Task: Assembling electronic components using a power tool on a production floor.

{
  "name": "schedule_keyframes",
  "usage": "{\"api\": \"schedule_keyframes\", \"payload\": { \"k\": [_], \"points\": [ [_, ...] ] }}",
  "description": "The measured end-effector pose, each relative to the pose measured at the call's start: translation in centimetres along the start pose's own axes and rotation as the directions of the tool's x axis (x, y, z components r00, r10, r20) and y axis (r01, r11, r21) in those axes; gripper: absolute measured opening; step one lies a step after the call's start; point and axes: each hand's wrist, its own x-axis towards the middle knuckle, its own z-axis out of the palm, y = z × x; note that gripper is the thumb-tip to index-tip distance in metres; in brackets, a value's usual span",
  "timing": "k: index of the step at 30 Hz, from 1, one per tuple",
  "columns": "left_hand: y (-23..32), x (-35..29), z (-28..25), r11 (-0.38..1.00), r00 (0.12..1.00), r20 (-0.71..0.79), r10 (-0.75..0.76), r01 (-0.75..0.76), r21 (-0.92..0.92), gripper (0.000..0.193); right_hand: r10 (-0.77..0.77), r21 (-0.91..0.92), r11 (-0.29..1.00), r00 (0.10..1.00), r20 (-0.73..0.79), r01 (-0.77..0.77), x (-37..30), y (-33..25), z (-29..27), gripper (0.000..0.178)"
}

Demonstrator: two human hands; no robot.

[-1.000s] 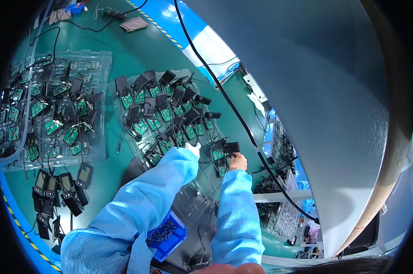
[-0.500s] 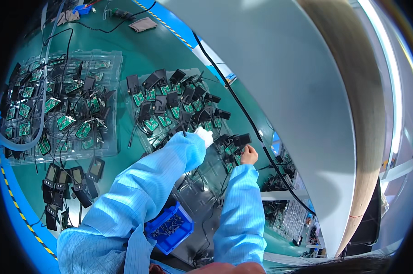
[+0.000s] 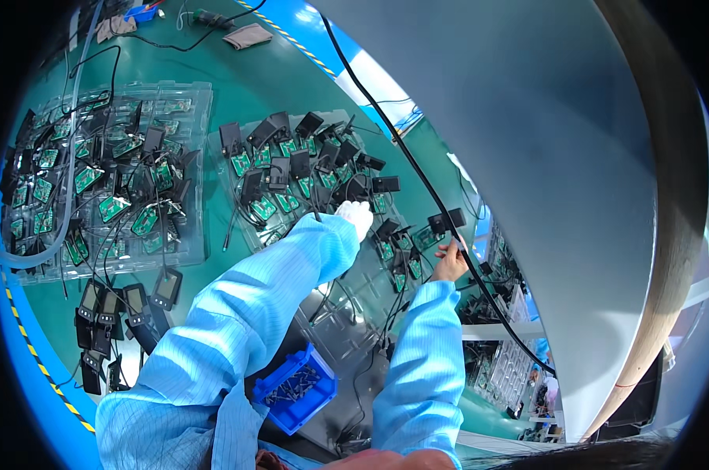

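My right hand [image 3: 451,262], bare, has its fingers closed at the lower side of a black display housing with a green circuit board [image 3: 446,222], raised at the tray's right edge beside a black cable. My left hand [image 3: 357,217], in a white glove, is over the middle of the clear plastic tray [image 3: 346,301], fingers curled among the units; what they hold is hidden. Several black housings with green boards [image 3: 299,163] and leads crowd the tray's far half. A few more units [image 3: 399,262] lie between my hands.
At left is another clear tray [image 3: 205,102] full of boards and housings. Several finished-looking displays [image 3: 135,304] lie nearer me. A blue bin [image 3: 323,399] of screws stands by my left forearm. A thick black cable [image 3: 409,157] and a large grey panel [image 3: 511,157] border the right.
My right hand has moved right, away from the group of units, with the black housing and board. My left hand has shifted slightly and stays over the tray.
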Motion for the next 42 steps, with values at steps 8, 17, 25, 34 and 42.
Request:
{"api": "schedule_keyframes", "payload": {
  "k": [8, 17, 25, 34, 42],
  "points": [
    [-0.8, 0.9, -1.6, 0.908, 0.964, -0.063, -0.259, 0.22, -0.357, 0.022, 0.193, -0.129, 0.979, 0.911, 0.364, -0.155, -2.7, 2.0, -0.9, 0.014],
    [-0.6, 0.3, -1.2, 0.876, 0.961, -0.081, -0.264, 0.204, -0.438, 0.021, 0.359, -0.346, 0.913, 0.825, 0.437, -0.215, -4.9, 4.2, 0.8, 0.015],
    [-0.3, -0.2, -1.8, 0.948, 0.992, -0.018, -0.122, 0.111, -0.3, 0.03, 0.259, -0.613, 0.723, 0.699, 0.667, 0.317, -4.1, 4.4, 1.8, 0.02],
    [-1.2, -3.2, -4.2, 0.991, 1.0, 0.007, -0.009, 0.01, -0.131, 0.04, 0.454, -0.794, 0.236, 0.659, 0.599, 0.56, -5.6, 5.5, -0.6, 0.028],
    [-5.2, -8.3, -9.0, 0.975, 0.979, 0.057, 0.197, -0.19, -0.117, 0.031, -0.086, -0.503, 0.398, 0.577, 0.812, 0.767, -7.8, 8.7, -0.6, 0.034]
  ]
}}
